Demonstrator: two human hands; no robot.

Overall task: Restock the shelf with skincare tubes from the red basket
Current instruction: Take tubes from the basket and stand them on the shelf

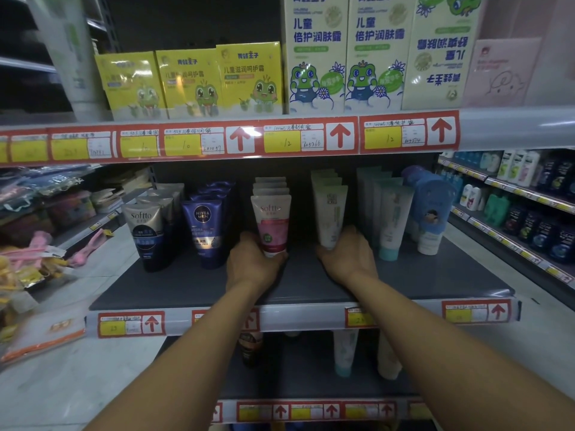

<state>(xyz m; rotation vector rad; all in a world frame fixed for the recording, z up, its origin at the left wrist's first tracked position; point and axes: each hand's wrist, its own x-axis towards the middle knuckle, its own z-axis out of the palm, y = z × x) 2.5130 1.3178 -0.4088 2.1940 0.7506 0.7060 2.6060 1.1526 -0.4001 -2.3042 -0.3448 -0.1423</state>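
Both my arms reach onto the dark middle shelf (193,287). My left hand (253,259) grips the base of a pink and white Softto tube (271,222), which stands upright at the front of a row of like tubes. My right hand (348,256) holds the bottom of a white and green tube (329,219) at the front of the neighbouring row. The red basket is not in view.
Left of my hands stand a grey Softto tube row (146,234) and blue Nivea Men tubes (203,231); teal-capped tubes (392,222) and blue bottles (432,213) stand on the right. Frog-printed boxes (317,54) fill the shelf above. More tubes stand on the shelf below.
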